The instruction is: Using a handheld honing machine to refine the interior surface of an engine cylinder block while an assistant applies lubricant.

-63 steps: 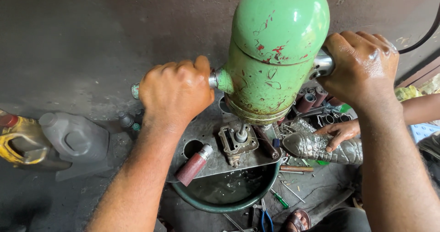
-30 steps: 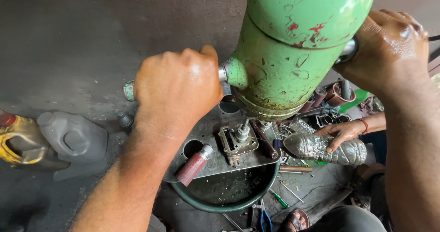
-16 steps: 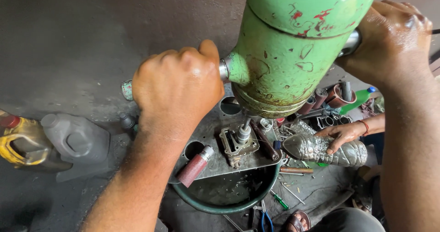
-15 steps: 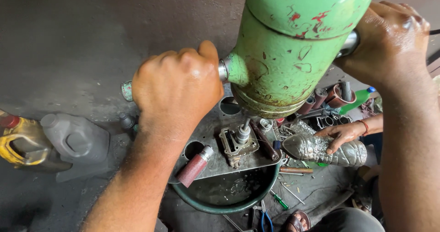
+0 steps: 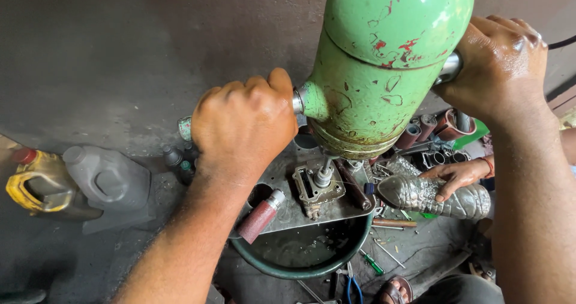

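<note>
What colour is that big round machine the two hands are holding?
The drill body is light green with chipped red and rusty spots, seen in the head view.

A dark, grimy floor (image 5: pixel 120 58) carries everything: a grey jug (image 5: pixel 108 181) and yellow jug (image 5: pixel 33 181) at left, a green basin (image 5: pixel 300 271) lower centre, scattered tools (image 5: pixel 384 253) at lower right.

Dark grimy floor (image 5: pixel 120 52), possibly concrete, dim even light
</note>
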